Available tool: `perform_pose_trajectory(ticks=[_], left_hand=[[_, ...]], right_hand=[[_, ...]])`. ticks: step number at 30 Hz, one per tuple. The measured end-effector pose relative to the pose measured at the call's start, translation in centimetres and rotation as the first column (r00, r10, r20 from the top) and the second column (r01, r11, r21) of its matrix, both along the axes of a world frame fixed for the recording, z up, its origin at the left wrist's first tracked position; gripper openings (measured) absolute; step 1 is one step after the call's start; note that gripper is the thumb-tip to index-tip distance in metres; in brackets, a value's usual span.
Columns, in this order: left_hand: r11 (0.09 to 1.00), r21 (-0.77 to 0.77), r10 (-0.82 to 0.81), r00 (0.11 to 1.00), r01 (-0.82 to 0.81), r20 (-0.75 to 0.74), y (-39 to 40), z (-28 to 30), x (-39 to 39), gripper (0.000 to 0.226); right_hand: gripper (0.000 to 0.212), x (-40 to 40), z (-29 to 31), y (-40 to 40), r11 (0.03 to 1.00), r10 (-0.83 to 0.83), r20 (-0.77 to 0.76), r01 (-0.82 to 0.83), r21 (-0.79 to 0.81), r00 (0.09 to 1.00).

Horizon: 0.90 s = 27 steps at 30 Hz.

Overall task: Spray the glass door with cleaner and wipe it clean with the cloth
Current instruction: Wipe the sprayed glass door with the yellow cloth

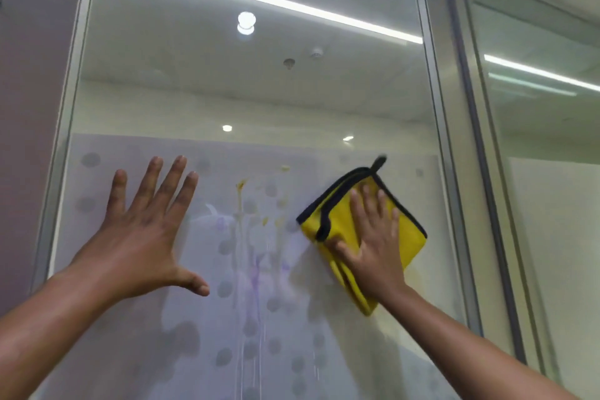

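Observation:
The glass door fills the view, clear on top and frosted with grey dots below. Yellowish smears and wet streaks run down its middle. My right hand presses a folded yellow cloth with black trim flat against the frosted glass, right of the streaks. My left hand lies flat on the glass to the left, fingers spread, holding nothing. No spray bottle is in view.
An aluminium door frame runs down the right side, with another glass panel beyond it. A plain wall stands at the left. Ceiling lights reflect in the upper glass.

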State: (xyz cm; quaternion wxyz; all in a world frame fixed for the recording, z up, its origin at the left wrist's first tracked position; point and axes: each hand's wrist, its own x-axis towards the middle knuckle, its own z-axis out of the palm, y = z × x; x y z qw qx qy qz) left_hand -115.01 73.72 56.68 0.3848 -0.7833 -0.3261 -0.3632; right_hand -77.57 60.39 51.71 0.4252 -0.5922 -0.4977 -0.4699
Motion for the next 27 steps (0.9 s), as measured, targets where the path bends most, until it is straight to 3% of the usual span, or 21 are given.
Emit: perform_pose_trajectory(ticks=[3,9,12,15,19,21,24,27], left_hand=[[1.0,0.01,-0.001,1.0,0.001,0.003,0.2,0.0,0.1,0.172],[1.0,0.014,-0.014,1.0,0.013,0.012,0.3,-0.2,0.2,0.171],[1.0,0.016,-0.026,1.0,0.026,0.001,0.4,-0.1,0.1,0.171],[1.0,0.006,-0.019,1.0,0.019,-0.012,0.2,-0.1,0.0,0.17],[1.0,-0.022,-0.015,1.0,0.015,0.0,-0.3,0.1,-0.4,0.169],[0.999,-0.037,-0.014,1.0,0.014,0.004,-0.6,0.1,-0.5,0.168],[0.998,-0.067,-0.019,1.0,0.02,0.016,-0.8,0.1,-0.4,0.168],[0.99,-0.135,-0.036,0.999,0.04,0.034,-1.5,0.3,-0.2,0.169]], right_hand=[[0.078,-0.4,4.4,0.4,0.998,-0.062,-0.08,0.064,0.018,0.995],[0.059,-3.7,8.7,2.2,0.997,0.032,-0.07,-0.027,0.074,0.997],[0.057,-7.2,6.6,2.9,0.999,0.041,0.131,-0.04,-0.012,0.991],[0.059,-9.3,1.7,3.1,0.99,0.039,0.387,0.017,-0.141,0.921],[0.064,-6.2,-0.8,1.8,0.981,0.065,0.507,0.037,-0.189,0.86],[0.075,-3.8,0.0,1.6,0.995,0.02,0.362,0.016,-0.096,0.932],[0.094,-2.3,3.4,0.9,0.998,-0.058,-0.067,0.06,0.024,0.996],[0.084,-3.5,7.4,1.1,0.997,-0.055,-0.145,0.062,0.042,0.988]])
